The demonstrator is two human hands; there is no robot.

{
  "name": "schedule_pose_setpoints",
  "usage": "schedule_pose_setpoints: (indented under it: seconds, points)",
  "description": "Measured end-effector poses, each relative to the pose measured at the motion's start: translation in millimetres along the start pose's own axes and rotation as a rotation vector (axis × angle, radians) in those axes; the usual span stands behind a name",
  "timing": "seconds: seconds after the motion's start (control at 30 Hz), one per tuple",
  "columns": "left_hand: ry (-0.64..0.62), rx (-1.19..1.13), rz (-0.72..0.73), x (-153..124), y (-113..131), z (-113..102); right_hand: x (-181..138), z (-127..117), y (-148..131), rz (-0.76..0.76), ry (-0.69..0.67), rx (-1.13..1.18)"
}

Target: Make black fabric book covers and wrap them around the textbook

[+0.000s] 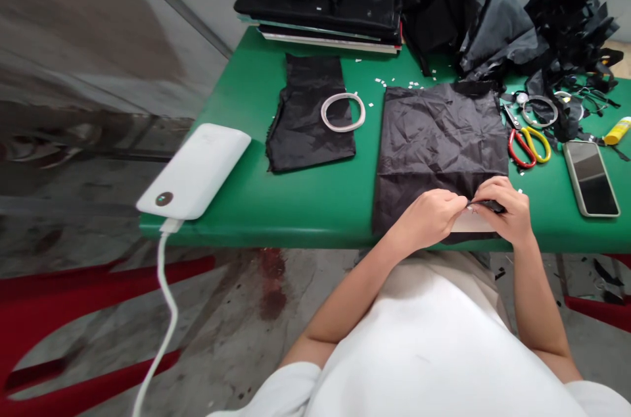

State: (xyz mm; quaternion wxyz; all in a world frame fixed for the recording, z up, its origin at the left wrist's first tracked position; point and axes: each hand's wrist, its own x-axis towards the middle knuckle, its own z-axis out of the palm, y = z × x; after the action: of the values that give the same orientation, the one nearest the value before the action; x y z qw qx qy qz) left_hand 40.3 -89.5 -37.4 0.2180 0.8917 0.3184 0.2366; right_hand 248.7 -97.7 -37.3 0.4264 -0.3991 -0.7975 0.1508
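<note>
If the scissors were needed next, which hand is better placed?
Probably the right hand: the scissors lie nearer it, although it and the left hand are both pinching black material.

Black cloth (441, 131) creased, faintly glossy; green tabletop (300, 206) smooth.

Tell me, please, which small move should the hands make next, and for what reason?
I would probably lower the pinched part of the black cloth over the white piece: the left hand and right hand pinch there, nearly fingertip to fingertip, and part of the white piece shows uncovered just below them.
</note>
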Motion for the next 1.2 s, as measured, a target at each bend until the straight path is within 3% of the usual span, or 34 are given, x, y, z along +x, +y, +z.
schedule_pose_setpoints:
  seconds: [0.27, 0.43, 0.6, 0.83, 0.93, 1.1, 1.2]
  points:
    - [-0.057, -0.017, -0.038, -1, 4, -15, -2, -2, -2, -0.043, 0.049, -0.053]
    - [-0.055, 0.104, 0.032, -10, 14, -30, -8, -9, -4, -0.085, 0.049, -0.079]
    - [-0.089, 0.231, 0.114, -34, 0, -40, -21, -23, -6, -0.247, 0.046, -0.302]
    - [-0.133, 0.320, 0.066, -57, -8, -57, -40, -34, -15, -0.434, 0.003, -0.588]
    - [-0.057, 0.308, 0.082, -59, 4, -49, -42, -32, -16, -0.445, 0.000, -0.626]
    - [0.243, 0.319, 0.109, -54, 16, -16, -39, -25, -17, -0.406, 0.079, -0.605]
    - [0.355, 0.269, 0.142, -50, 16, -2, -36, -20, -21, -0.350, 0.119, -0.573]
